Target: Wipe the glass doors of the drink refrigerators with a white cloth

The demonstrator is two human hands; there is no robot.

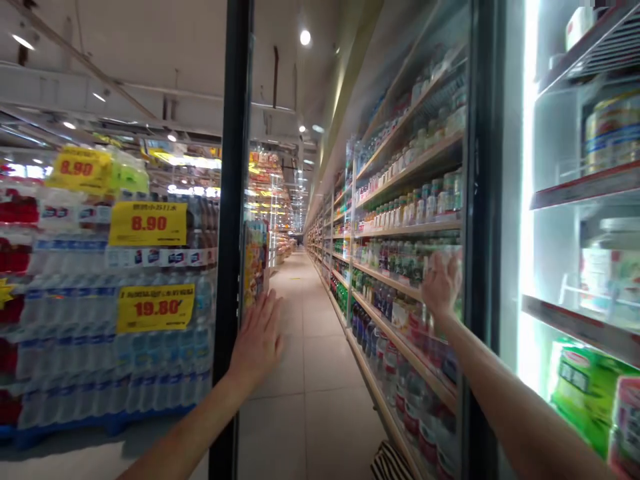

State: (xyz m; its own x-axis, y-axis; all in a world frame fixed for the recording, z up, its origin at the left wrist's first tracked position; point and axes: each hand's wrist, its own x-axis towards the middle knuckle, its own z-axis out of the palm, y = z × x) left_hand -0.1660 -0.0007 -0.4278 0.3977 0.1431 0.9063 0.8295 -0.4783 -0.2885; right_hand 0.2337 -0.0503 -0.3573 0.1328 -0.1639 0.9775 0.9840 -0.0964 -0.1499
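So the tall clear-glass door with a black frame stood upright straight ahead, between stacked clear plastic bottles and a white-lit cooler. Left hand was open by its left frame bar, right hand open and raised near the other bar, well apart; couldn't tell if either palm was pressing. Right one was blurry. Couldn't tell if the long wooden-edged drink shelves were reflections. Cooler got cut off at right, labels smeared. Pale tiled floor lay open between the hands.
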